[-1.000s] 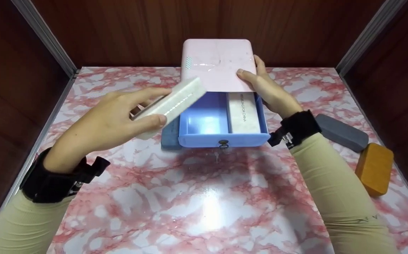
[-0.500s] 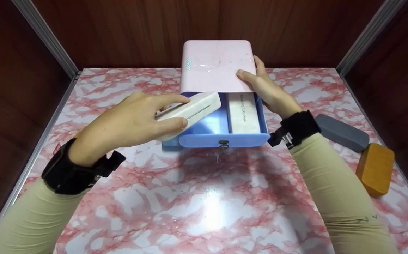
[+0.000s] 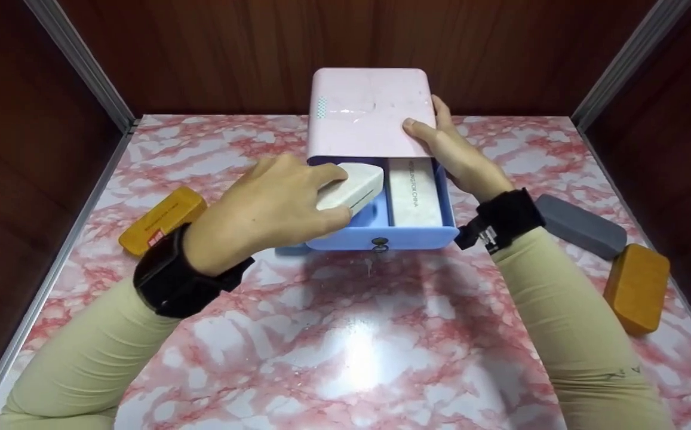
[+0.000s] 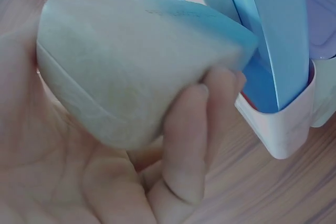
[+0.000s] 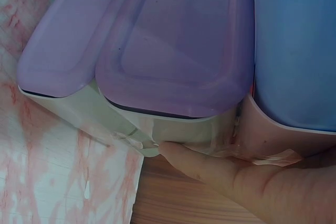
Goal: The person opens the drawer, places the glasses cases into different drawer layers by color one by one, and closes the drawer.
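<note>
My left hand (image 3: 279,203) grips a whitish glasses case (image 3: 351,185), thumb on the near side and fingers over the far side. The case is tilted above the left half of a pulled-out blue drawer (image 3: 345,239); the left wrist view shows its pointed end and seam (image 4: 79,80). A second white glasses case (image 3: 414,194) lies in the drawer's right half, lettering upward. My right hand (image 3: 455,149) holds the drawer cabinet (image 3: 369,113) by its right side, thumb on the pink top. In the right wrist view, one finger (image 5: 194,163) lies along the cabinet's side below purple drawers (image 5: 178,51).
A mustard glasses case (image 3: 166,218) lies at left beside my wrist. At right lie a dark grey case (image 3: 581,227) and another mustard case (image 3: 638,289). A blue-grey case (image 3: 291,251) shows partly by the drawer's left corner. Wooden walls (image 3: 261,54) enclose the marbled table.
My left hand has moved right with the white glasses case, bringing it over and lower into the drawer's left half. The mustard case at left has come into view. The right hand stays put.
</note>
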`<state>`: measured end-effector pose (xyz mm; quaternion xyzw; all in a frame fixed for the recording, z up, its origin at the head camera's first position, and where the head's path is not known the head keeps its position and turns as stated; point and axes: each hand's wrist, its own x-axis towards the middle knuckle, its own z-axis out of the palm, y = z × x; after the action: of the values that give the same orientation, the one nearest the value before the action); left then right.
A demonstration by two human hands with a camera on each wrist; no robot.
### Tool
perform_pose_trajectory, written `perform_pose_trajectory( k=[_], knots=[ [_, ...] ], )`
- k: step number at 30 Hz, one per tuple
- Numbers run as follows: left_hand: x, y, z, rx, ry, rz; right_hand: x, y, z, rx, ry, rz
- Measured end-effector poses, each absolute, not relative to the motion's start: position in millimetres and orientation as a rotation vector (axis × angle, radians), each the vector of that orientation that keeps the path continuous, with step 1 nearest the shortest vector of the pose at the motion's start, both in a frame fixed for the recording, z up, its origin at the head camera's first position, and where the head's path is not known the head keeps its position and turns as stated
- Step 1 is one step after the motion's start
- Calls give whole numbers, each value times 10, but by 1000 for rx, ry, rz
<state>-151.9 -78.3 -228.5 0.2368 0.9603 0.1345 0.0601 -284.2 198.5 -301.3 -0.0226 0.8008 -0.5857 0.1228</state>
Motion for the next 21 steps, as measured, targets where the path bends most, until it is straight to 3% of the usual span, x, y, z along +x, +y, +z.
perform_pose_trajectory(
  k=[9,21],
  knots=[
    [-1581,-594,-2406,748,3057,269,-2846,1989,-3024,-85,2321,-1745],
    [-1674,-384,-2487,567,3073,197,-2848,1994,-3019,-74,2335,-1719]
  ],
)
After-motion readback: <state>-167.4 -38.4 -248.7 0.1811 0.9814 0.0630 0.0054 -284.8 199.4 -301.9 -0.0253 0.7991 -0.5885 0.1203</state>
